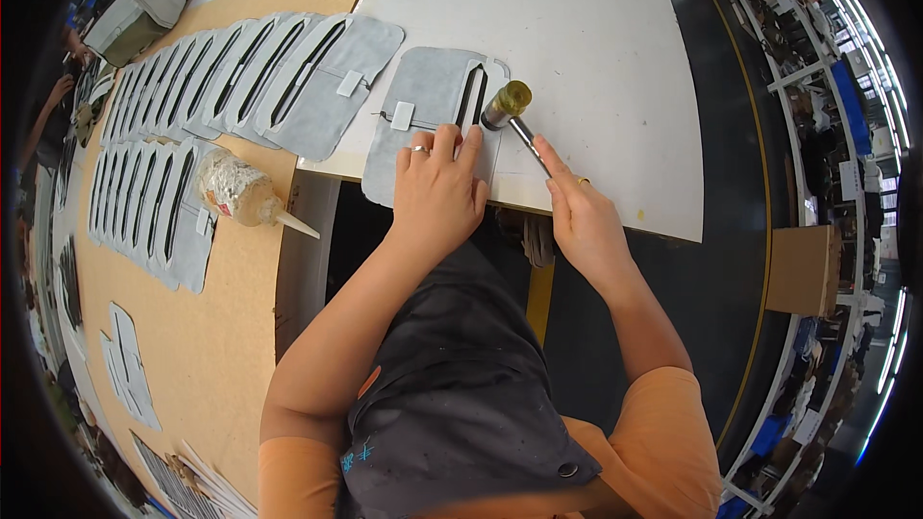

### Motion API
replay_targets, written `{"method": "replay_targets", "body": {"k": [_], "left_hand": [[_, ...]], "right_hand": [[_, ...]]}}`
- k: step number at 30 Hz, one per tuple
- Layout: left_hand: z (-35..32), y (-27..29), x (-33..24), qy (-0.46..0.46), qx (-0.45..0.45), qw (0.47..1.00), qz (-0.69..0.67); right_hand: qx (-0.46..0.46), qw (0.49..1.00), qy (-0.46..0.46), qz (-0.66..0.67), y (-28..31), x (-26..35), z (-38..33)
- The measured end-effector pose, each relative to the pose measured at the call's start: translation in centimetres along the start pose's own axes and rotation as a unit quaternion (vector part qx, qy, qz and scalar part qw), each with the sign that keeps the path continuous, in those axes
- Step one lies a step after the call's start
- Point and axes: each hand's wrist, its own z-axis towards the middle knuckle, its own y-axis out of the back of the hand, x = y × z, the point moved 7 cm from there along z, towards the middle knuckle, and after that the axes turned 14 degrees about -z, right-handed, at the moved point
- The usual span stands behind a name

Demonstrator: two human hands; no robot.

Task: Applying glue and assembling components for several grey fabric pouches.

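A grey fabric panel (415, 86) with a long dark slot and a small white tab lies on the white table, its near end hanging over the front edge. My left hand (437, 178) rests flat on this panel, fingers stretched out beside the slot. In my right hand (584, 216) is a hammer (510, 104), gripped by its thin metal handle. The round, yellowish-topped head is at the right side of the slot, close to my left fingertips. Whether the head touches the panel, I cannot tell.
Overlapping rows of similar grey panels (327, 115) cover the brown board (245, 279) at left. A glue bottle (240, 190) with a pointed nozzle lies near the board's edge. Shelving and a cardboard box (803, 270) stand at right across the dark floor. Another person's arm shows at far left.
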Motion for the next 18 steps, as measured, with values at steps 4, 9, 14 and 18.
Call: {"method": "replay_targets", "body": {"k": [4,9,14,18], "left_hand": [[0.3,-0.8,-0.8,-0.019,0.021,0.996,0.088],[-0.2,-0.3,-0.8,-0.038,-0.011,0.995,0.087],[-2.1,-0.1,-1.4,-0.063,-0.052,0.996,0.022],[-2.4,-0.3,-1.0,-0.046,-0.045,0.998,0.001]], "right_hand": [[0.021,0.999,-0.014,0.035,0.4,-0.1,0.4],[-0.002,1.000,0.011,0.028,0.5,0.3,0.5],[-0.002,1.000,0.019,-0.005,1.4,0.7,0.8],[-0.019,0.997,0.062,-0.050,2.6,2.1,1.7]]}}
